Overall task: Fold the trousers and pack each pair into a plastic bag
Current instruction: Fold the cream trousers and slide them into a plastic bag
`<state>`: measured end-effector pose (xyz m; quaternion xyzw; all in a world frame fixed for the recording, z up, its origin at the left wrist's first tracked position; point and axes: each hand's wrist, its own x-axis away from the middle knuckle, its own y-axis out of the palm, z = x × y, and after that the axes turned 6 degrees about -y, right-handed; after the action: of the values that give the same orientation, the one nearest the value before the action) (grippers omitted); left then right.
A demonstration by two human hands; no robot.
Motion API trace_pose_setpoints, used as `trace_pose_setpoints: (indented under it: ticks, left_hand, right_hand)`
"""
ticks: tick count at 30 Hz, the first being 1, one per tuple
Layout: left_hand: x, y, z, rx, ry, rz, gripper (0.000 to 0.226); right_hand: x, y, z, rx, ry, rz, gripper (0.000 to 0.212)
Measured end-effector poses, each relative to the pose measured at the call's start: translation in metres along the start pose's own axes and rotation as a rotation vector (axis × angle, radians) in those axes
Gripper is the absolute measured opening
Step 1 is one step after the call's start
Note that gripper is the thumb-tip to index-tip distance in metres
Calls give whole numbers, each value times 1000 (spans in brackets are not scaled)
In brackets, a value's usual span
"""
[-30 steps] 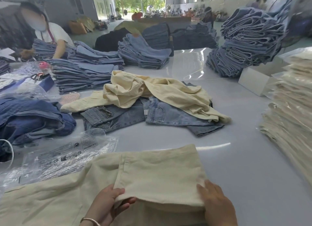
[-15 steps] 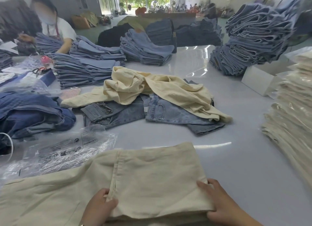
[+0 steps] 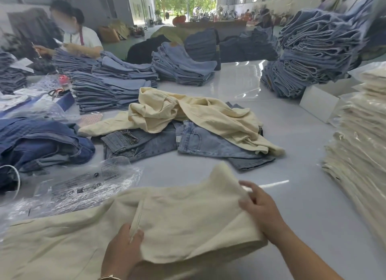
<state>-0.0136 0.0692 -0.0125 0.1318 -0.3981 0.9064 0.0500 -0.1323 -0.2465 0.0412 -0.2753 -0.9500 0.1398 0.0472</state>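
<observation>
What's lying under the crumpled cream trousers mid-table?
Two pairs of light blue jeans show beneath the crumpled cream trousers, partly covered; whatever lies farther under is hidden.

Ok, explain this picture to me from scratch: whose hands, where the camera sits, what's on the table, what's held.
There is no machine here. A person wears a camera on the head, looking down at their own hands. The left hand and right hand both grip cream trousers, mid-fold, on a white table. Beside them lie clear plastic bags. Further off lie loose cream and denim trousers and folded jeans stacks. At the right stand bagged cream trousers.
</observation>
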Motion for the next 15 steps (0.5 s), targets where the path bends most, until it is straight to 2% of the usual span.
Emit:
trace_pose_setpoints:
  ticks: [2, 4, 7, 9, 11, 15]
  left_hand:
    - [13, 3, 13, 68, 51, 91, 16]
    - [29, 15, 24, 143, 59, 98, 17]
    - [48, 49, 30, 73, 50, -75, 24]
    - [56, 69, 28, -19, 72, -179, 31]
    - [60, 78, 29, -82, 94, -188, 33]
    - [63, 74, 38, -105, 124, -149, 36]
  right_hand:
    - [2, -26, -11, -4, -209, 20, 48]
    - [8, -57, -4, 11, -253, 53, 52]
    - [15, -89, 34, 207, -96, 64, 59]
    - [17, -95, 66, 489, 74, -73, 51]
    - [17, -99, 88, 670, 147, -172, 50]
    - [4, -104, 88, 550, 102, -79, 50]
